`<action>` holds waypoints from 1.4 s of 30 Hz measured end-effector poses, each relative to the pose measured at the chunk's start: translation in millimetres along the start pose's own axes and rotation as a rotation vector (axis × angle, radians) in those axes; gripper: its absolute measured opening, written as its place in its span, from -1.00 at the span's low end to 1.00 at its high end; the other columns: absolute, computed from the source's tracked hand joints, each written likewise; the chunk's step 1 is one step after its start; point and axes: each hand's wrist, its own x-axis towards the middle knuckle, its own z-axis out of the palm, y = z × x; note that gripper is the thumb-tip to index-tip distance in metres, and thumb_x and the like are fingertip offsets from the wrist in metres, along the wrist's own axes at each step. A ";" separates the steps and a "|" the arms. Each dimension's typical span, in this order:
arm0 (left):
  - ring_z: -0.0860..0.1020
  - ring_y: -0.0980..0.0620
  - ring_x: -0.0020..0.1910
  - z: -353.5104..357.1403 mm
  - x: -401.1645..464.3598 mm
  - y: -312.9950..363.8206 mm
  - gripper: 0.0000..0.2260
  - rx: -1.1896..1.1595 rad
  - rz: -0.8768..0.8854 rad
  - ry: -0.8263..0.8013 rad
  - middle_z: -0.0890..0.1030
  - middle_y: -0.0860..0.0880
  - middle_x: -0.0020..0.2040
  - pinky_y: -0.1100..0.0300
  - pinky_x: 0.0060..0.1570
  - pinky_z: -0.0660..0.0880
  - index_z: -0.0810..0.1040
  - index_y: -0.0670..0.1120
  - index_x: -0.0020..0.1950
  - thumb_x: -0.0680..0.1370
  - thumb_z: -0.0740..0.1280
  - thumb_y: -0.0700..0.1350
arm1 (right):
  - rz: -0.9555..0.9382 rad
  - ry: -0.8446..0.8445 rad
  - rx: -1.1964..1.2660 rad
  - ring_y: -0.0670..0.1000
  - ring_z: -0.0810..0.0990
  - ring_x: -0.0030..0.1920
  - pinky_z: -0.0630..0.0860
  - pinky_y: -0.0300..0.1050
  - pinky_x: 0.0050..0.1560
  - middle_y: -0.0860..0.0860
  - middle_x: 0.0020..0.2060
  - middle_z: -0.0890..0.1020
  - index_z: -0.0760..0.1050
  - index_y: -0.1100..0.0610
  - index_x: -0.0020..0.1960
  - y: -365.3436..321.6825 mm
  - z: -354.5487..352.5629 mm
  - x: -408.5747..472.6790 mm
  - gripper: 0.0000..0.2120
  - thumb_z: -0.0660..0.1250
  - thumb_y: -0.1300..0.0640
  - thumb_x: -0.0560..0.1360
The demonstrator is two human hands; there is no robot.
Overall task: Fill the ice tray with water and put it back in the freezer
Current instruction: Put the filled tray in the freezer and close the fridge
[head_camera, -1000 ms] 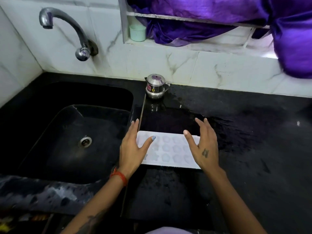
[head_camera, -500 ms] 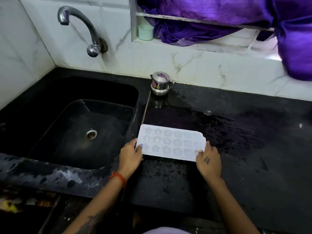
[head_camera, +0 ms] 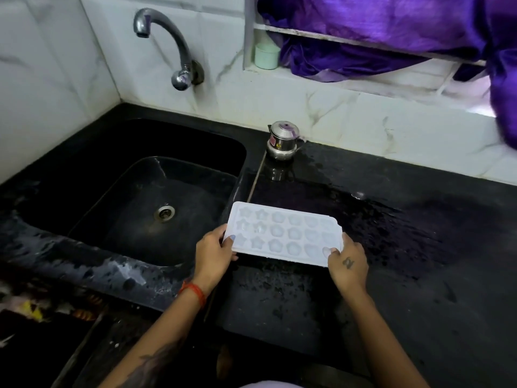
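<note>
A white ice tray [head_camera: 282, 232] with star and flower shaped cells is held level just above the wet black counter, right of the sink. My left hand [head_camera: 214, 254] grips its near left corner, thumb on top. My right hand [head_camera: 347, 263] grips its near right corner, thumb on the rim. Whether the cells hold water is hard to tell. The black sink [head_camera: 134, 197] lies to the left, and the steel tap [head_camera: 167, 43] on the wall above it runs no water.
A small steel pot [head_camera: 282, 141] stands at the back of the counter [head_camera: 419, 261] beside the sink. A pale green cup [head_camera: 267, 56] sits on the window ledge, with purple cloth [head_camera: 391, 26] hanging at the upper right.
A second ago both hands hovered open over the tray lying on the counter. They have since closed on its two near corners and raised it slightly.
</note>
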 end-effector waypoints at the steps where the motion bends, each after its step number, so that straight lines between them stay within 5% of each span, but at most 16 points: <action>1: 0.56 0.23 -0.52 -4.3 -1.6 -0.2 -0.74 -0.005 -0.001 0.019 0.63 -0.01 -0.08 0.42 -0.39 0.51 0.56 -0.13 0.23 0.57 0.24 -0.28 | -0.022 -0.001 0.005 0.25 0.40 0.27 0.32 0.00 0.25 0.24 0.27 0.40 0.27 0.22 0.45 -3.4 0.6 -0.6 -0.53 0.21 0.20 0.56; 9: 0.55 0.27 -0.52 -46.2 -27.8 -7.3 -0.73 -0.020 -0.073 0.209 0.62 -0.01 -0.07 0.48 -0.43 0.46 0.54 -0.13 0.26 0.58 0.24 -0.25 | -0.229 -0.059 0.000 0.22 0.47 0.12 0.27 -0.15 -0.04 0.21 0.12 0.47 0.40 0.19 0.34 -36.3 16.3 -4.8 -0.63 0.22 0.23 0.54; 17: 0.57 0.20 -0.50 -103.2 -72.5 -29.1 -0.72 -0.093 -0.185 0.454 0.61 -0.01 -0.04 0.44 -0.38 0.52 0.52 -0.11 0.30 0.59 0.24 -0.23 | -0.428 -0.199 -0.004 0.16 0.50 0.05 0.30 -0.15 -0.08 0.17 0.09 0.52 0.46 0.14 0.28 -82.2 53.8 -27.3 -0.68 0.23 0.20 0.53; 21: 0.56 0.24 -0.52 -137.9 -102.1 -46.6 -0.71 -0.087 -0.238 0.578 0.62 -0.02 -0.04 0.42 -0.36 0.53 0.51 -0.11 0.31 0.59 0.25 -0.21 | -0.546 -0.293 0.017 0.17 0.52 0.12 0.37 -0.13 -0.01 0.14 0.14 0.53 0.44 0.13 0.33 -107.0 79.4 -54.4 -0.63 0.22 0.22 0.53; 25: 0.61 0.10 -0.39 -173.5 -137.4 -64.4 -0.71 -0.105 -0.283 0.709 0.64 -0.05 -0.04 0.08 -0.11 0.62 0.51 -0.11 0.31 0.59 0.26 -0.19 | -0.659 -0.395 0.027 0.17 0.53 0.10 0.40 -0.11 -0.02 0.13 0.11 0.55 0.46 0.11 0.30 -133.1 106.4 -89.4 -0.64 0.23 0.22 0.51; 29: 0.59 0.15 -0.45 -208.8 -177.1 -82.6 -0.71 -0.113 -0.343 0.831 0.63 -0.04 -0.06 0.21 -0.23 0.62 0.50 -0.11 0.31 0.59 0.26 -0.20 | -0.765 -0.469 0.001 0.19 0.56 -0.01 0.42 -0.12 -0.07 0.15 0.01 0.59 0.48 0.10 0.28 -157.6 137.7 -130.7 -0.64 0.24 0.20 0.48; 38: 0.56 0.23 -0.52 -267.0 -276.8 -119.8 -0.71 -0.152 -0.415 1.104 0.60 0.09 -0.19 -0.01 -0.08 0.61 0.53 -0.10 0.29 0.58 0.25 -0.23 | -0.996 -0.665 -0.010 0.21 0.55 0.08 0.48 0.02 0.08 0.15 0.09 0.59 0.48 0.07 0.29 -188.8 191.6 -244.2 -0.59 0.21 0.14 0.45; 42: 0.56 0.23 -0.52 -277.0 -317.4 -130.7 -0.72 -0.165 -0.445 1.230 0.63 0.00 -0.09 0.21 -0.21 0.61 0.54 -0.06 0.26 0.58 0.25 -0.25 | -1.095 -0.759 -0.017 0.21 0.54 0.12 0.47 0.03 0.13 0.17 0.14 0.57 0.46 0.09 0.32 -195.6 206.1 -288.4 -0.59 0.25 0.20 0.48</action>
